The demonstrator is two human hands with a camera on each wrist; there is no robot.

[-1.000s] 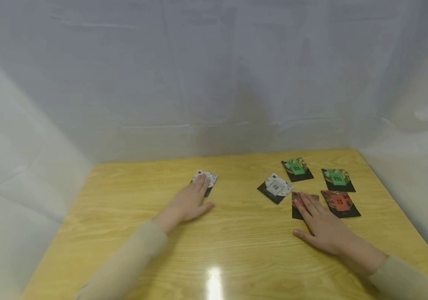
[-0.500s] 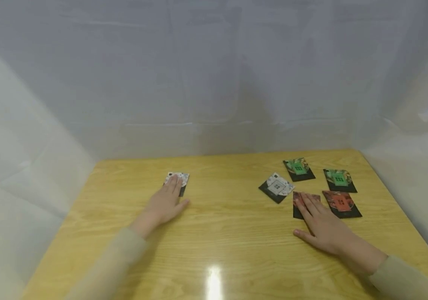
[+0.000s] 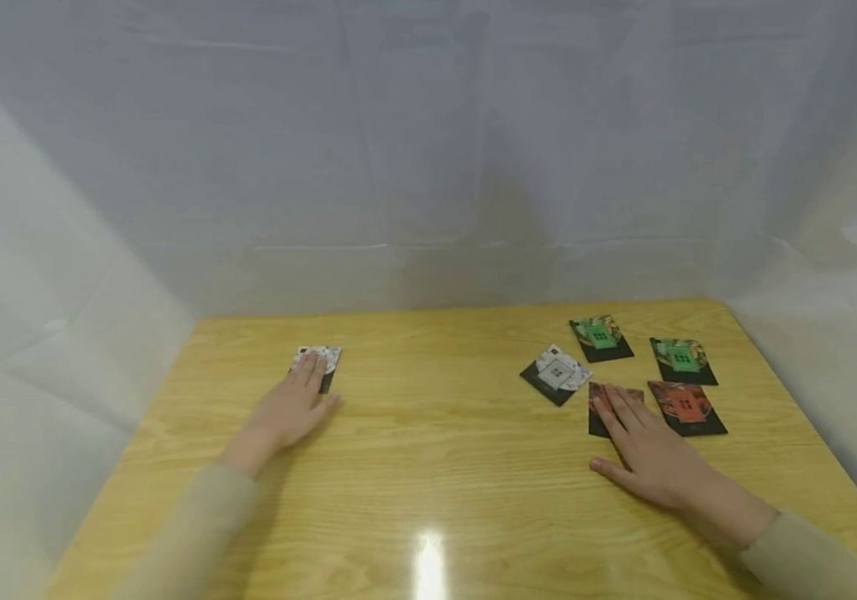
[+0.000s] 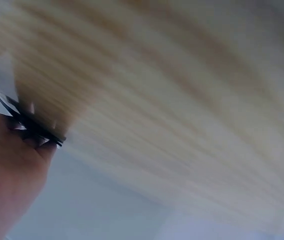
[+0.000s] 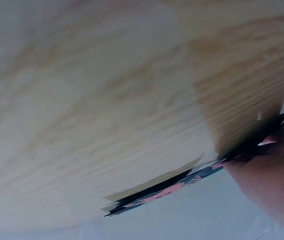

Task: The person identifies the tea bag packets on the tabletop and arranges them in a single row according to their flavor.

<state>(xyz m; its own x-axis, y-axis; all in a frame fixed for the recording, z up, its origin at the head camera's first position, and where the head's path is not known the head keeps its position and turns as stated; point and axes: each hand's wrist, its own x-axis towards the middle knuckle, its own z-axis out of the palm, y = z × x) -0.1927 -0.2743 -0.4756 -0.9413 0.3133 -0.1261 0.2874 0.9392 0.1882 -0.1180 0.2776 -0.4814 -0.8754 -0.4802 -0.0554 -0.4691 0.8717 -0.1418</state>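
While the left hand (image 3: 288, 410), fingers straight, thumb apart, rests on one white card (image 3: 329, 358) in the left half of the table (image 3: 421, 467), the right hand (image 3: 648, 457), laid likewise, touches one red card (image 3: 598, 422), table's right half; there also: second white card (image 3: 557, 375), second red card (image 3: 688, 408), two green cards (image 3: 601, 337).

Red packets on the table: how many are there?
2: one red packet partly under the right hand, the second red packet just right of it. More could hide beneath.

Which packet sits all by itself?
The white packet under the left hand; the other five packets, one white, lie grouped near the right hand.
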